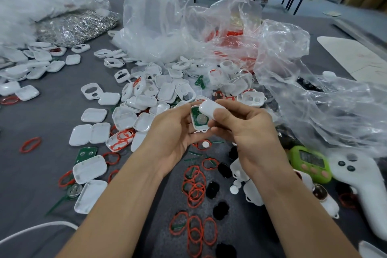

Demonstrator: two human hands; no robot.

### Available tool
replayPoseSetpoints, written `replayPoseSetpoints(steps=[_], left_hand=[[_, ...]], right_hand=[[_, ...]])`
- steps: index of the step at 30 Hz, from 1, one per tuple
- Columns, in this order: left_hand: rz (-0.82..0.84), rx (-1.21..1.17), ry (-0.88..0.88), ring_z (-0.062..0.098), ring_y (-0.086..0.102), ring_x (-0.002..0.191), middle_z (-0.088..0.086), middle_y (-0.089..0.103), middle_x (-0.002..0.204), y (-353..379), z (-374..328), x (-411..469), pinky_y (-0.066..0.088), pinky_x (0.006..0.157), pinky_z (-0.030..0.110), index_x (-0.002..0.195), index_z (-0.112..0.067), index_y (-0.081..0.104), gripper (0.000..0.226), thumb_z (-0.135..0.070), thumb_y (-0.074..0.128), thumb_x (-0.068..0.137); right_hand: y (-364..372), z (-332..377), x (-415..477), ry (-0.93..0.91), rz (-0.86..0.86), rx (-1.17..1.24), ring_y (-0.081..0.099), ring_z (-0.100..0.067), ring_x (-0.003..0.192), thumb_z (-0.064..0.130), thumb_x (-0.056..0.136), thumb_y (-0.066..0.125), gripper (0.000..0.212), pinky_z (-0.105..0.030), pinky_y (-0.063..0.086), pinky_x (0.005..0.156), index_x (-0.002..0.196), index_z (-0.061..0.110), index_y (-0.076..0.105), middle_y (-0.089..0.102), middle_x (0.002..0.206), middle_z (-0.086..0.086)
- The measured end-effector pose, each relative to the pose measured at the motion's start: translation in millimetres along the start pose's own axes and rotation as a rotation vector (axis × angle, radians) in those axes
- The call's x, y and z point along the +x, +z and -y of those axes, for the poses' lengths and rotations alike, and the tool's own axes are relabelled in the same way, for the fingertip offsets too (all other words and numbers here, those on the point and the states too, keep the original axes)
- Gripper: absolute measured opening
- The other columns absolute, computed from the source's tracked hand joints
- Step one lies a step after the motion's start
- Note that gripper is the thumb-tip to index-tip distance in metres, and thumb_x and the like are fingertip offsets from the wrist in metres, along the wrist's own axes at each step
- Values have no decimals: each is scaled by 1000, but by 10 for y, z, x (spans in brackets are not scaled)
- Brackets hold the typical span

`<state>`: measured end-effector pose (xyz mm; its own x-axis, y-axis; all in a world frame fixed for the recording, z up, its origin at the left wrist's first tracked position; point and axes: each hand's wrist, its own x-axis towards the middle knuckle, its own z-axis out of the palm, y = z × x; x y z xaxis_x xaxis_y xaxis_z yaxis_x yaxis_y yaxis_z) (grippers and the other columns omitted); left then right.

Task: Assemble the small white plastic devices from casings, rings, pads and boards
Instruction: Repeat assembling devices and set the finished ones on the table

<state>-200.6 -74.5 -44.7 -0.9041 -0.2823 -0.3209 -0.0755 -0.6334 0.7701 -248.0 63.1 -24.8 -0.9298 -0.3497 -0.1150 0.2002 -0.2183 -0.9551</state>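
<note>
Above red rings (195,186) scattered on the near tabletop (52,132), the left hand (173,132) grips a casing (201,130) bearing a green board (195,118), the right hand (240,130) pinches a white cover (210,108) against its far right corner, and white casings (146,98) lie heaped beyond.

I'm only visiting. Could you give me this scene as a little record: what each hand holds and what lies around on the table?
Left hand: holds a casing half with a green board inside
Right hand: holds a white cover over the board's upper end
Near side of table: red rings, black pads
Behind the hands: loose casings, clear plastic bags
Right side: green timer
</note>
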Motion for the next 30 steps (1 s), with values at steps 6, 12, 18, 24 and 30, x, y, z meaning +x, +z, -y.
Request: replayPoseSetpoints(steps=[6, 12, 18, 24, 30], left_hand=[[46, -14, 9, 31, 67, 89, 29, 70, 119, -2, -3, -19, 60, 88, 46, 127, 7, 64, 33, -1, 45, 102], [87, -96, -21, 27, 68, 79, 19, 74, 104, -2, 16, -1, 63, 73, 38, 128, 2, 63, 32, 3, 42, 104], [123, -153, -35, 26, 73, 79, 19, 74, 108, -17, 9, 12, 63, 69, 36, 125, -2, 66, 31, 1, 42, 105], [154, -142, -9, 29, 72, 105, 19, 73, 120, -29, 17, 7, 63, 88, 42, 124, -4, 66, 28, -1, 48, 103], [171, -121, 14, 25, 74, 102, 17, 75, 116, -13, -5, -22, 63, 80, 35, 121, -4, 67, 26, -1, 54, 99]], right_hand=[[64, -48, -33, -24, -36, 4, 71, -19, 61, -4, 84, 77, 19, -22, 58, 54, 83, 14, 80, 75, 72, -13], [92, -28, -41, 7, -39, 23, 67, -15, 56, -4, 85, 75, 22, -20, 56, 53, 76, 15, 81, 73, 69, -11], [63, -1, -39, 27, -40, 63, 67, -13, 54, -4, 86, 74, 21, -19, 56, 53, 77, 14, 81, 75, 70, -9], [53, -20, -38, -24, -21, -89, 66, -9, 51, 7, 87, 77, 30, -17, 53, 51, 70, 31, 83, 74, 64, -1], [-19, -2, -51, -158, -36, -416, 71, -16, 59, 37, 83, 84, 12, -35, 59, 61, 82, 49, 80, 77, 72, 1]])
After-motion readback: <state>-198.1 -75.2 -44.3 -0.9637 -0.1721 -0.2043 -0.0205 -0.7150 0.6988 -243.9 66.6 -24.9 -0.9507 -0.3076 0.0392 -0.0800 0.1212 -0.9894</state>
